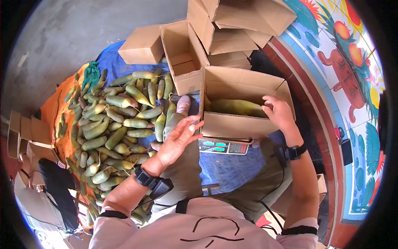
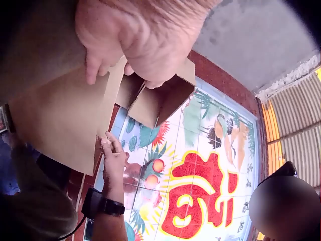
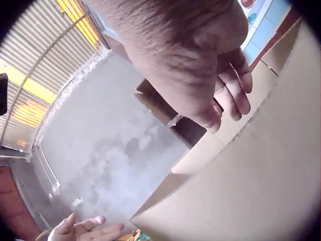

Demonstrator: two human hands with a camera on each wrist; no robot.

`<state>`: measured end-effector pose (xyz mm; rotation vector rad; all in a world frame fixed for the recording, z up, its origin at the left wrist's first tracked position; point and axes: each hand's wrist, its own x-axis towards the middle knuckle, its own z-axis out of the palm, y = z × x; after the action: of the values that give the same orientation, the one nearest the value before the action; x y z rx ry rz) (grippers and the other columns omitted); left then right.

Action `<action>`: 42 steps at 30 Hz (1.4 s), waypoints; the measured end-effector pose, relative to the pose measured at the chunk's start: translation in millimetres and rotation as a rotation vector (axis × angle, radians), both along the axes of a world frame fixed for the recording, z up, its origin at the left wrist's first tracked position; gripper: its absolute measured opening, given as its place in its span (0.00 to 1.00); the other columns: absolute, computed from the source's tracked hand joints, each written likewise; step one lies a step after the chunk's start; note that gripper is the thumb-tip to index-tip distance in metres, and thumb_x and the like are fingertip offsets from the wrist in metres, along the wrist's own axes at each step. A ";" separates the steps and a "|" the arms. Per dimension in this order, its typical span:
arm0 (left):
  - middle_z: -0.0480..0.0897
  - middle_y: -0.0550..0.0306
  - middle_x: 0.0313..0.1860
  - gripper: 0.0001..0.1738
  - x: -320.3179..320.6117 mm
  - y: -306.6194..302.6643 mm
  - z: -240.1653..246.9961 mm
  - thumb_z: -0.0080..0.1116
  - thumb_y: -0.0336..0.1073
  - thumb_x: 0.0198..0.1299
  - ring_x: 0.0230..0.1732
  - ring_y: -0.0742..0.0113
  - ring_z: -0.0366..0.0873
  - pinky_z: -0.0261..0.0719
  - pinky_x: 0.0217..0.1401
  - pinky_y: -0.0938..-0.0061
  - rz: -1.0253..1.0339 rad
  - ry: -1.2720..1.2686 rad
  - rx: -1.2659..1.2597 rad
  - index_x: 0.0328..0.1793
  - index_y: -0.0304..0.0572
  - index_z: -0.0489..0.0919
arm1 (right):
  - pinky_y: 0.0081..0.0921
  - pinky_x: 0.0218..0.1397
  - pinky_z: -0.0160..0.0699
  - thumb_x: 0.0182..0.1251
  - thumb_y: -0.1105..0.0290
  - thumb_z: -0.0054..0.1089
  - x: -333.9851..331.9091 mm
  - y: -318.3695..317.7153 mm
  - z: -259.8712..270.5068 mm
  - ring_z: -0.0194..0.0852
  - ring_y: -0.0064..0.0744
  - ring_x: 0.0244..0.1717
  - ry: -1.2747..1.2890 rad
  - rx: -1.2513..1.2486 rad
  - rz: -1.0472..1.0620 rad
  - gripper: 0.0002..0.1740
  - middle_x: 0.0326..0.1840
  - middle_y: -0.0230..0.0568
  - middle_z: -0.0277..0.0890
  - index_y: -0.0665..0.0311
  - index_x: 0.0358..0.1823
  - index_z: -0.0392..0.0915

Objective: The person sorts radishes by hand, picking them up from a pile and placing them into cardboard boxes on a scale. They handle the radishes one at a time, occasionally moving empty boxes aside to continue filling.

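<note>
Beyond our right fingers, a tiled wall (image 1: 331,89) is bearing a big red character (image 2: 200,196) outlined in yellow. Between our fingers, an open box (image 1: 240,125) is standing. Nearer us, a scale (image 1: 223,147) is showing figures too small to read. Our left hand (image 1: 177,141) is extending its fingers, released; our right hand (image 1: 283,116) is curving loosely, gripping nothing, beside a long green vegetable (image 1: 238,106) lying inside.
</note>
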<state>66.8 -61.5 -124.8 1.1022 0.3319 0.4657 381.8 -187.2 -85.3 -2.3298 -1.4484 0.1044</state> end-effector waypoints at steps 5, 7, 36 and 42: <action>0.58 0.49 0.69 0.25 -3.1 2.3 -4.8 0.42 0.47 0.68 0.70 0.52 0.55 0.60 0.67 0.56 0.000 -0.032 -0.025 0.64 0.41 0.63 | 0.33 0.41 0.74 0.54 0.72 0.60 -20.6 -34.6 5.3 0.76 0.44 0.37 0.016 0.186 0.124 0.12 0.35 0.46 0.76 0.64 0.41 0.76; 0.58 0.48 0.69 0.24 -7.3 6.4 -5.7 0.42 0.48 0.67 0.70 0.52 0.56 0.60 0.66 0.56 0.012 -0.046 -0.056 0.63 0.40 0.65 | 0.31 0.39 0.73 0.56 0.74 0.58 -27.9 -52.0 10.5 0.75 0.45 0.36 0.024 0.240 0.092 0.10 0.33 0.46 0.75 0.66 0.39 0.75; 0.71 0.51 0.57 0.24 -292.0 -13.7 -237.2 0.55 0.43 0.53 0.60 0.53 0.66 0.65 0.60 0.57 -0.297 1.787 0.660 0.57 0.46 0.72 | 0.29 0.38 0.72 0.63 0.76 0.51 -12.5 -167.6 -39.8 0.75 0.41 0.34 -0.096 0.116 -0.233 0.05 0.34 0.47 0.75 0.70 0.38 0.74; 0.63 0.56 0.63 0.31 -318.0 -30.1 -261.1 0.62 0.44 0.48 0.67 0.56 0.56 0.58 0.65 0.51 -0.344 1.816 0.862 0.61 0.49 0.69 | 0.29 0.39 0.72 0.62 0.76 0.52 -15.2 -164.9 -38.8 0.75 0.43 0.35 -0.144 0.088 -0.267 0.05 0.34 0.48 0.75 0.70 0.36 0.74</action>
<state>-251.2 -91.6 -385.9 2.1540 1.5649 -0.9696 366.6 -352.1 -124.1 -2.4739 -1.1629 -0.2007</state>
